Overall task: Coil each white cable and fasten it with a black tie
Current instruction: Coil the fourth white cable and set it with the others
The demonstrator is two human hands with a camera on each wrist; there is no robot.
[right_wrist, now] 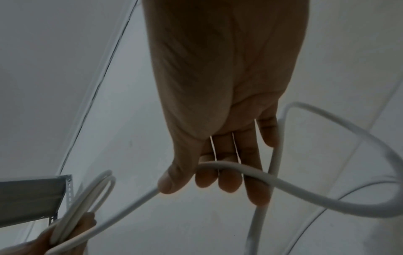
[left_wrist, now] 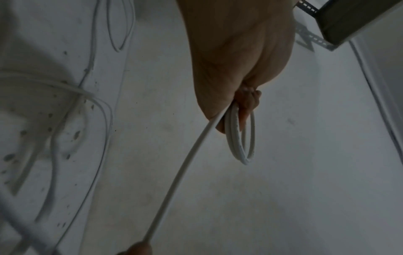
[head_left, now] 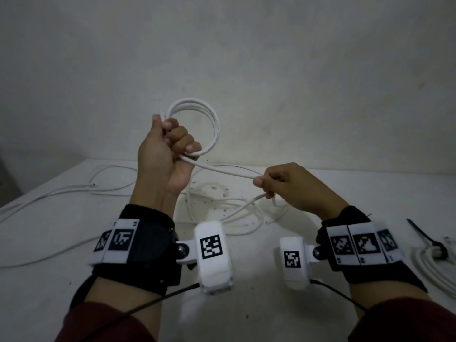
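My left hand [head_left: 170, 141] is raised above the table and grips a white cable coil [head_left: 212, 119] of several loops, fingers curled round it. The left wrist view shows the same coil [left_wrist: 240, 146] hanging from the fist [left_wrist: 235, 72]. A straight run of the cable [head_left: 227, 170] leads from the coil to my right hand [head_left: 274, 183], which pinches it between thumb and fingers. In the right wrist view the cable [right_wrist: 283, 184] crosses the curled fingers [right_wrist: 229, 179] and loops away to the right. A black tie [head_left: 424, 236] lies on the table at the far right.
Several loose white cables [head_left: 108, 188] sprawl over the white table [head_left: 49, 292], left and centre. A tangle of cable [head_left: 237, 211] lies below the hands. A tied cable bundle [head_left: 429, 265] sits at the right edge. A wall stands behind the table.
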